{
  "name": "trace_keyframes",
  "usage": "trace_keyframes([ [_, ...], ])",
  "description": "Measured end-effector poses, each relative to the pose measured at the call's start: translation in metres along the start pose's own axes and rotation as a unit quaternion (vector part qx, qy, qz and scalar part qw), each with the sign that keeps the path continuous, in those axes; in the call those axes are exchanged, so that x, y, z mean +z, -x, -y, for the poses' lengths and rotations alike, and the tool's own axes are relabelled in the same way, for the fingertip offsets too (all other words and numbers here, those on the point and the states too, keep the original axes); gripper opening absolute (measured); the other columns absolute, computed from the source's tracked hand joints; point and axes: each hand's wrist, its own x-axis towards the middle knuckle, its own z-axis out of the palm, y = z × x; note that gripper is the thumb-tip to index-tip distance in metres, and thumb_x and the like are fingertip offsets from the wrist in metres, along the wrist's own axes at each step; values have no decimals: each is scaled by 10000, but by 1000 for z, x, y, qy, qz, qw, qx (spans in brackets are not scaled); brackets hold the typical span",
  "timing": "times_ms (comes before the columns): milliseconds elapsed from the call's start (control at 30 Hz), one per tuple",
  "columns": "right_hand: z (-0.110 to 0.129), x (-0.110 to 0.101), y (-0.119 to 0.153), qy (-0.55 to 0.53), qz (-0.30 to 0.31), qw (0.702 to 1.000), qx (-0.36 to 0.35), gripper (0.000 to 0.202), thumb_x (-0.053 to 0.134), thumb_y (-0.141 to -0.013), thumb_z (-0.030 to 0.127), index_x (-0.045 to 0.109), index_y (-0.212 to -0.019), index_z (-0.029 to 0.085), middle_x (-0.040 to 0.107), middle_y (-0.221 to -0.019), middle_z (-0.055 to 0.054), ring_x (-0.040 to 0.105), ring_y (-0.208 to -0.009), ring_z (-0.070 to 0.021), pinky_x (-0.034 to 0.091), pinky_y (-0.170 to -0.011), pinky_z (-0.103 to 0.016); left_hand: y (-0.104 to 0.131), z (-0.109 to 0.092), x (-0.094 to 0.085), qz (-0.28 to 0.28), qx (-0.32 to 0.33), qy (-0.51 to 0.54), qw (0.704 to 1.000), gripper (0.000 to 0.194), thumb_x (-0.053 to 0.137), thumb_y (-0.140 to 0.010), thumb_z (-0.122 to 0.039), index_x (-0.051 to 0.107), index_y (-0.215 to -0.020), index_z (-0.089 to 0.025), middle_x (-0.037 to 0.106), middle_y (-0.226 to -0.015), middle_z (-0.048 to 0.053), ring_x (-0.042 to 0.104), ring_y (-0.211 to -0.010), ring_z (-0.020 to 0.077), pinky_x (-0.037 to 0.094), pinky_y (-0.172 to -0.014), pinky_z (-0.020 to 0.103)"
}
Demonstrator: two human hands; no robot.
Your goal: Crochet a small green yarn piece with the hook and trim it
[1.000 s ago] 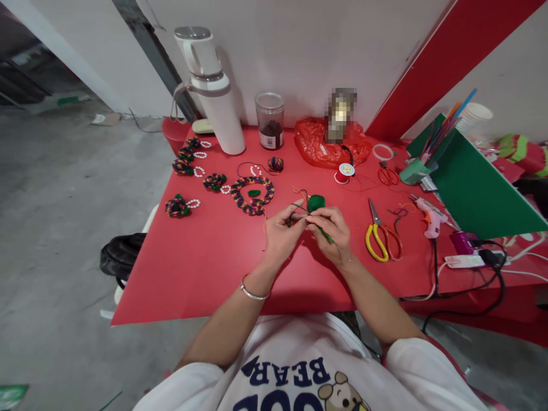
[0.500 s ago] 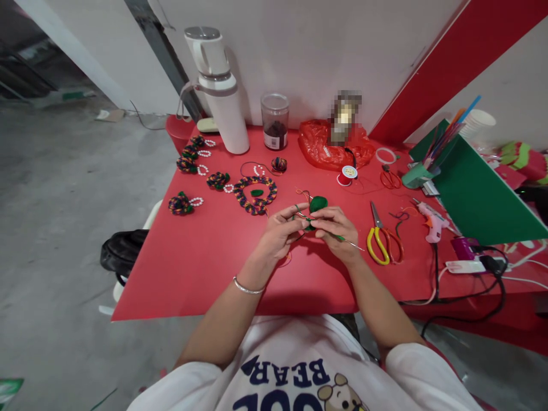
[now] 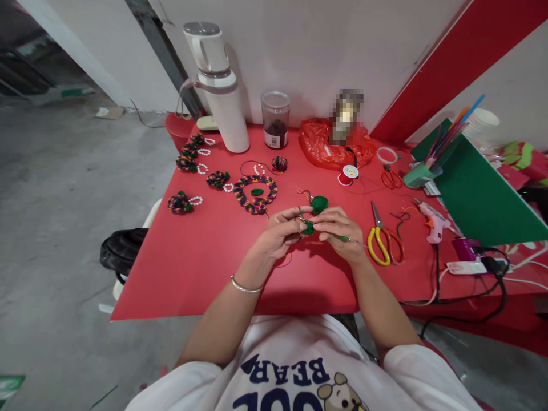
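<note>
Fingers of my left hand [image 3: 285, 231] pinch a small piece of green crochet work [image 3: 307, 228], and green yarn runs over the raised index finger. My right hand [image 3: 342, 231] grips a crochet hook [image 3: 345, 238] with a green handle; its far end sticks out to the right, its tip is at the green piece. Just beyond the fingers lies a ball of green yarn [image 3: 319, 204]. To the left is a multicoloured crocheted strip [image 3: 274, 193] curved into a ring, with a small green leaf-like piece [image 3: 257, 192] inside it.
Several crocheted flowers with bead loops [image 3: 180, 202] lie at the left. Scissors with yellow handles [image 3: 378, 245] and a pink glue gun [image 3: 434, 222] are on the right, near cables and a power strip [image 3: 466, 267]. A white bottle [image 3: 229, 117] and a jar [image 3: 275, 120] stand at the back.
My right hand has shifted slightly to the right with the hook. More of the green crochet piece shows between my hands.
</note>
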Motion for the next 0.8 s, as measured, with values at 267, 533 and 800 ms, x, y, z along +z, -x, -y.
trace_keyframes([
  [267, 4, -6, -4, -16, 27, 999, -8, 188, 702, -933, 416, 792, -1076, 332, 814, -1049, -34, 716, -969, -214, 555, -921, -453, 1, -5, -3, 19, -15, -25, 999, 420, 826, -557, -144, 801, -976, -122, 522, -569, -45, 339, -441, 26, 140, -395, 188],
  [533, 5, -11, -5, -10, 23, 1000, -13, 184, 699, -943, 380, 792, -1081, 302, 818, -1048, -48, 721, -970, -209, 558, -914, -440, 1, -8, -4, -26, 36, -81, 996, 479, 821, -546, -116, 803, -1024, -130, 599, -664, -15, 450, -490, 38, 255, -443, 186],
  [800, 4, -14, -4, 4, 25, 1000, -1, 184, 693, -945, 392, 795, -1063, 295, 815, -1053, -48, 705, -983, -210, 559, -908, -437, 1, -6, -1, -40, 91, -140, 985, 494, 814, -551, -107, 794, -1045, -127, 635, -691, -4, 556, -586, 83, 421, -543, 201],
])
